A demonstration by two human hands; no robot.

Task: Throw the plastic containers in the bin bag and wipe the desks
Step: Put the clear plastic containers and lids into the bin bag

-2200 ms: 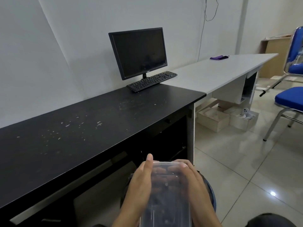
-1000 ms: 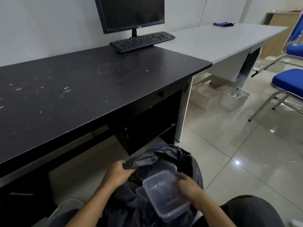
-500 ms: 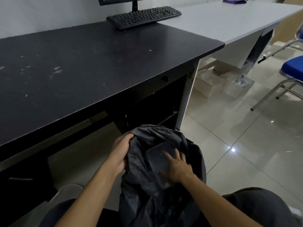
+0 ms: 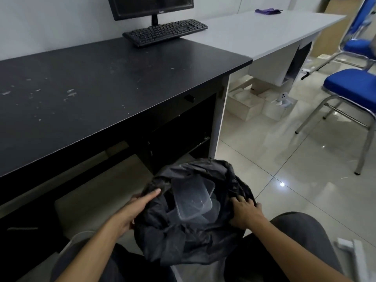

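A black bin bag [image 4: 183, 237] stands open on the floor between my knees. Clear plastic containers [image 4: 192, 198] lie stacked inside its mouth. My left hand [image 4: 134, 210] holds the bag's left rim, thumb stretched along the plastic. My right hand [image 4: 243, 213] grips the right rim with curled fingers. The black desk [image 4: 91, 84] ahead carries pale crumbs and smears. Beyond it the white desk [image 4: 254, 31] has a purple cloth [image 4: 266, 11] at its far end.
A monitor [image 4: 151, 5] and black keyboard [image 4: 164, 32] sit at the back of the black desk. Blue chairs [image 4: 350, 86] stand at the right. Cardboard boxes [image 4: 246, 106] lie under the white desk on the tiled floor.
The containers went from my hands into the bag. My right hand let them go and moved to the bag's right rim. My left hand stayed on the left rim.
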